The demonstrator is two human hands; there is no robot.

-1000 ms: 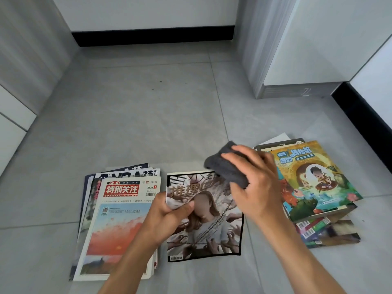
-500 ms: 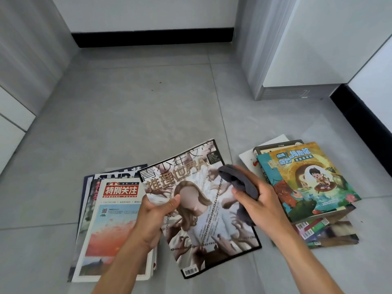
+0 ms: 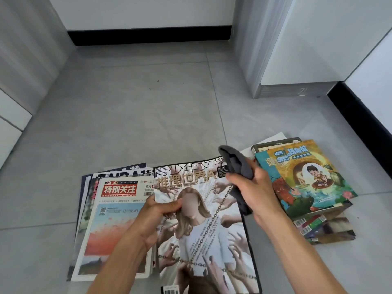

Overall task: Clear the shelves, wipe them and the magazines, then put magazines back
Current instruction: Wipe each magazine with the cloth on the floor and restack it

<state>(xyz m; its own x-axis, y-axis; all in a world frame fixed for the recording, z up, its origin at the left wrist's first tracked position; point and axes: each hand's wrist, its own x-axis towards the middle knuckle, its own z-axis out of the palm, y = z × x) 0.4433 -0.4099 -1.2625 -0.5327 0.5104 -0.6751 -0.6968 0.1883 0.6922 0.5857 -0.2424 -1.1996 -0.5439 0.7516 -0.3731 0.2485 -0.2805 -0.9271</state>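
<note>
Left hand: thumb on top, pinching the left edge of the magazine, lower centre of frame. Right hand: fingers curled round the grey cloth at the cover's top right corner. Looks mid-wipe. Advice: keep the pinch firm, flatten the cloth, stroke down the cover. Stacks left and right lie on the floor.

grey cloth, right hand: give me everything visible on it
The cloth is dark grey, soft, fabric-like and bunched into folds. The right hand grips it, fingers curled round its middle; one end sticks up past the fingers, the other hangs below the palm. It sits over the right edge of the magazine held by the left hand. Contact with the cover cannot be told.
</note>
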